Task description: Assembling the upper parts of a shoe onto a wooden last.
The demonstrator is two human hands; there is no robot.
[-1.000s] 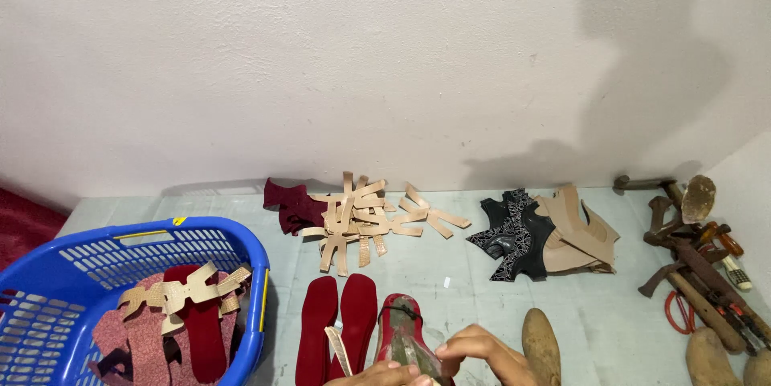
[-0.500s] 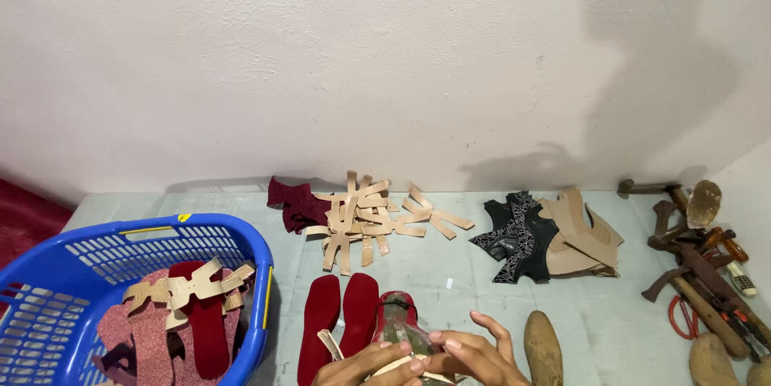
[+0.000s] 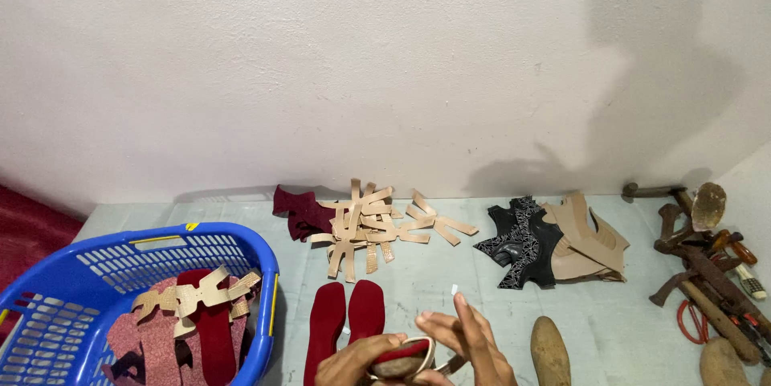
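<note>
Head view, Speaker 1: At the bottom edge the left hand [image 3: 359, 362] curls its fingers shut around a shoe form [image 3: 399, 363] topped with a red sole and edged by a pale strip; the right hand [image 3: 474, 346] stands just beside it, fingers spread and open, gripping nothing, only its lower fingers near the form's far end.

Speaker 2: Which step does this show?

Speaker 1: By judgement, the fitting of a part onto the form: one hand steadies, the other is lifted off between touches. The next move seems to call for the open fingers to close on the strip while the left hand keeps the form from turning.

Speaker 2: And the piece itself?

Speaker 1: Small, rounded, brown below, red above, partly hidden by both hands. Just beyond the left fingertips lie two red insoles [image 3: 345, 323] flat on the pale floor [image 3: 450, 281]; beyond those, a heap of tan straps [image 3: 369, 227]. Right of the right fingers lies a second wooden form [image 3: 550, 350]. Left of the left hand stands a blue basket [image 3: 96, 261] of cut pieces.
</note>
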